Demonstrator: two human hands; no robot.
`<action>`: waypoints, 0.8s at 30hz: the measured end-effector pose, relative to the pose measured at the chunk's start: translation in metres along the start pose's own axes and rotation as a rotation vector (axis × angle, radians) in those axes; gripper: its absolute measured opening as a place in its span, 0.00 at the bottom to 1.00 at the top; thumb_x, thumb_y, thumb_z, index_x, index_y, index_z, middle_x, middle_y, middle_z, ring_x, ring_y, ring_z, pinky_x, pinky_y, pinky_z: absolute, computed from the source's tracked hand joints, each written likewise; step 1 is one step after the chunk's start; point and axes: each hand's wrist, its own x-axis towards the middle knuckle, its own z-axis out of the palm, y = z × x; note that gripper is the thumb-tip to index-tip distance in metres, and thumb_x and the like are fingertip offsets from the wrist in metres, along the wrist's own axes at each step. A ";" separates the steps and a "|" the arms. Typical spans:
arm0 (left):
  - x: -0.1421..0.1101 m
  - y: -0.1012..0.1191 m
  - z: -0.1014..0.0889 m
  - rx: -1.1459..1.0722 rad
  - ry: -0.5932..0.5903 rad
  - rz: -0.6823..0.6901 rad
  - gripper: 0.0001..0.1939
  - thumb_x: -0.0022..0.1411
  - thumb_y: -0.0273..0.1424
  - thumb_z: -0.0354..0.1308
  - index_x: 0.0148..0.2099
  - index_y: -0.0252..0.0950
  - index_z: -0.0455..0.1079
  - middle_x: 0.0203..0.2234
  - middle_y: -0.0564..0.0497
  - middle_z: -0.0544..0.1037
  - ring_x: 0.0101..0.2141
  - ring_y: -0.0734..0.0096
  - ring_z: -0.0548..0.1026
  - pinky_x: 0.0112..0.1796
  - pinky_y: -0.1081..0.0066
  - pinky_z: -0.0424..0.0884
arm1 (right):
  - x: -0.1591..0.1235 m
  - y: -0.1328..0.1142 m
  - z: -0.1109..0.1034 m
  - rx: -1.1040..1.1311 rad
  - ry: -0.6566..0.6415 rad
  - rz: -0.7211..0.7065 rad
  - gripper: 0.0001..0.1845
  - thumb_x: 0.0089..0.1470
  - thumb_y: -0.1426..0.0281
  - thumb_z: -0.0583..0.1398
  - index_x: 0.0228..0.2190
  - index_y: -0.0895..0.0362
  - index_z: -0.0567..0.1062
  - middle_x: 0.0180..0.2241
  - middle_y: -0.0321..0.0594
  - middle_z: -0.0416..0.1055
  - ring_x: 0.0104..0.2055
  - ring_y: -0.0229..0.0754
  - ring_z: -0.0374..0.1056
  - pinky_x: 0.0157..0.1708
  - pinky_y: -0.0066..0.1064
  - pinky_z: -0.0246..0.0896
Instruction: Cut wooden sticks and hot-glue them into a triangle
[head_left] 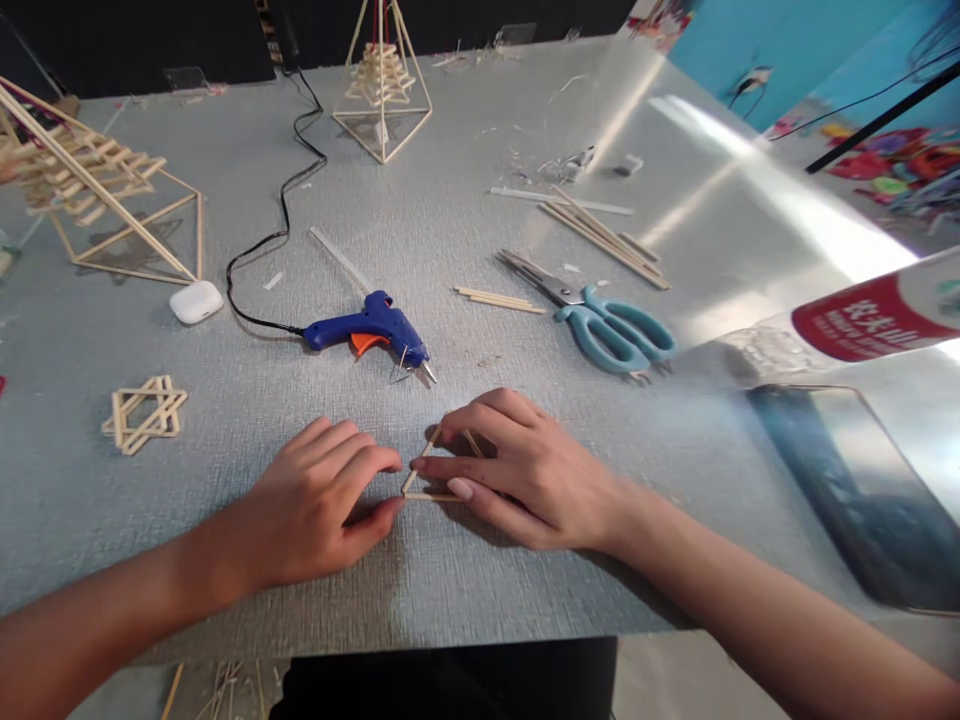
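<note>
A small triangle of thin wooden sticks [431, 496] lies flat on the grey table near its front edge. My right hand [532, 470] rests over it, fingers and thumb pressed on its sides and covering much of the right part. At the triangle's left corner is my left hand [319, 505], its thumb tip touching or very close to the corner. The left index finger curves above, with a gap between it and the thumb. Just beyond both hands lies a blue glue gun [375, 322], nozzle pointing right. A six-pointed stick star [146, 413] sits left of my left hand.
Blue-handled scissors [611, 330], short sticks [499, 299] and longer sticks [600, 240] lie beyond my right hand. A phone [855, 490] and a bottle [870, 310] are at right. Stick pyramids [382, 155] stand behind; a white case [196, 301] and black cord [285, 190] lie left.
</note>
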 end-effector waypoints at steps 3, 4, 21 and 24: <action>0.001 0.000 0.000 -0.003 0.000 -0.001 0.07 0.69 0.31 0.56 0.48 0.36 0.66 0.36 0.51 0.75 0.37 0.65 0.69 0.39 0.62 0.62 | 0.000 0.000 0.000 -0.002 -0.004 0.003 0.18 0.68 0.66 0.53 0.50 0.54 0.80 0.44 0.46 0.71 0.44 0.45 0.63 0.46 0.41 0.62; 0.001 0.000 0.000 -0.002 0.001 -0.003 0.07 0.69 0.31 0.56 0.48 0.36 0.66 0.36 0.51 0.75 0.37 0.65 0.69 0.39 0.62 0.62 | 0.000 0.000 0.000 -0.003 -0.007 0.005 0.18 0.68 0.66 0.53 0.50 0.54 0.80 0.44 0.46 0.71 0.44 0.45 0.63 0.46 0.41 0.62; -0.005 -0.001 0.000 -0.040 0.008 0.007 0.11 0.64 0.30 0.56 0.49 0.35 0.65 0.38 0.49 0.75 0.37 0.63 0.69 0.40 0.60 0.61 | 0.002 -0.002 0.000 -0.005 -0.002 -0.008 0.17 0.67 0.66 0.54 0.48 0.54 0.80 0.43 0.46 0.72 0.43 0.44 0.64 0.45 0.41 0.63; -0.004 -0.001 0.001 -0.038 0.023 0.012 0.10 0.65 0.30 0.56 0.49 0.35 0.65 0.37 0.49 0.75 0.37 0.63 0.69 0.40 0.61 0.61 | 0.002 -0.002 0.001 -0.038 0.016 -0.026 0.16 0.64 0.62 0.60 0.48 0.54 0.80 0.43 0.46 0.73 0.43 0.45 0.65 0.44 0.41 0.64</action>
